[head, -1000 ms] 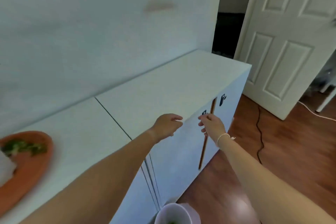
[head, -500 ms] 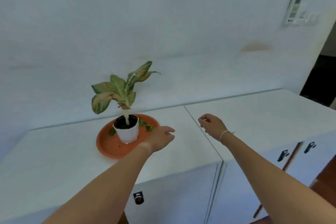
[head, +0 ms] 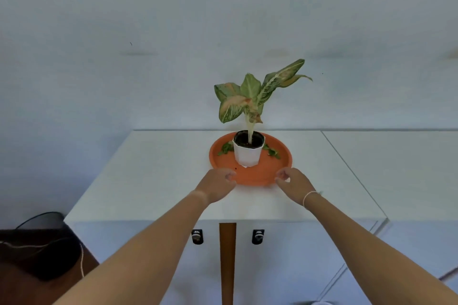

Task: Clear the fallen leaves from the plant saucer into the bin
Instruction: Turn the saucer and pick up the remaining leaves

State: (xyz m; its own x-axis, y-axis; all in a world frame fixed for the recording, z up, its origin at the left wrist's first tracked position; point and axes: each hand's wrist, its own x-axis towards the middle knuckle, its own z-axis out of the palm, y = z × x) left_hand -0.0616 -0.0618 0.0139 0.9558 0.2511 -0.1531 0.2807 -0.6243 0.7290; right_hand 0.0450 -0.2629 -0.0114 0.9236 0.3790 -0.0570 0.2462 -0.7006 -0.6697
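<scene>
An orange plant saucer (head: 250, 176) sits on the white cabinet top (head: 153, 176). In it stands a white pot (head: 247, 153) with a leafy plant (head: 252, 91). Small green fallen leaves lie in the saucer left of the pot (head: 226, 148) and right of it (head: 272, 152). My left hand (head: 218, 184) is at the saucer's front left rim and my right hand (head: 293, 182) at its front right rim. The fingers of both are loosely curled and hold nothing. No bin is clearly in view.
The plant stands close to a plain wall (head: 223, 32). Two dark cabinet knobs (head: 197, 236) (head: 258, 236) flank a brown strip (head: 227, 262) on the cabinet front. A dark object with cables (head: 42, 247) lies at lower left. A second cabinet top (head: 396, 168) adjoins on the right.
The view has swung left from the doorway to face the plant squarely. Both hands have come forward to the saucer's front rim, one on each side.
</scene>
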